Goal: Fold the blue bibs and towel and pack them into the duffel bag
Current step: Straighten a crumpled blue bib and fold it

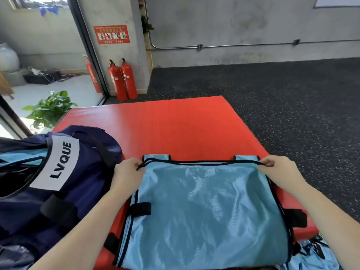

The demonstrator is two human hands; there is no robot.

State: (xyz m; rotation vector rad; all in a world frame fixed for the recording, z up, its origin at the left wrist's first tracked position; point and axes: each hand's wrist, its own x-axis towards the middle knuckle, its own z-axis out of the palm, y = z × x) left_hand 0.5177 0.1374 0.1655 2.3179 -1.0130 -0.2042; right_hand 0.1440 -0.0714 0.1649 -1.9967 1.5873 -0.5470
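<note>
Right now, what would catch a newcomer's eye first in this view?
Probably the light blue bib spread on the red mat in the middle, its far edge pinched by the left hand and right hand. Next, the navy duffel bag at left with its white LVQUE label. At the back wall stand red fire extinguishers.

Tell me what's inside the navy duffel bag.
Through the duffel bag's open top, light blue fabric with dark trim shows, like the bib being folded. How many pieces lie deeper is hidden by the bag's sides.
</note>
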